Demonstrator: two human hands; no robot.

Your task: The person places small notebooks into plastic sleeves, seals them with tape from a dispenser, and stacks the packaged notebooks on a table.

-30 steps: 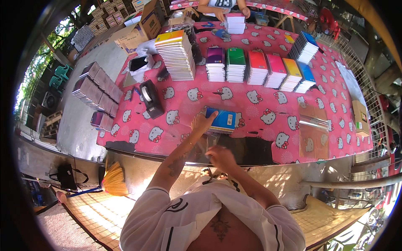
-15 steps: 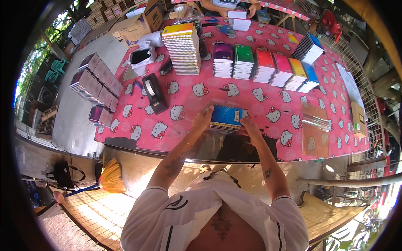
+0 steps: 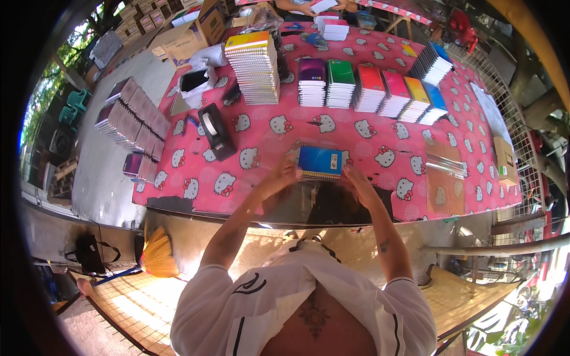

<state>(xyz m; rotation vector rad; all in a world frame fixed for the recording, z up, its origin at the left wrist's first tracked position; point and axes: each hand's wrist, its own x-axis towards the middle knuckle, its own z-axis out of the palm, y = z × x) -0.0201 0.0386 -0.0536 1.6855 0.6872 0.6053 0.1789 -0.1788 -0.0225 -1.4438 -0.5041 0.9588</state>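
A blue spiral notebook lies near the table's front edge, its wire binding toward me, with glossy clear plastic around it. My left hand is closed at its left side, the fingers partly blurred. At the opposite edge, my right hand grips the lower right corner with thumb and fingers. Beyond them stand short notebook stacks: purple, green, red, pink, yellow and blue.
A tall yellow-topped notebook stack stands behind a black tape dispenser. More stacks line the left edge. Clear plastic sleeves lie right, near a small cardboard box. Across the table, another person's hands handle white boxes.
My left hand has slid from the notebook's upper left corner down along its left side. My right hand stays at the right edge. The person across has lifted a white box.
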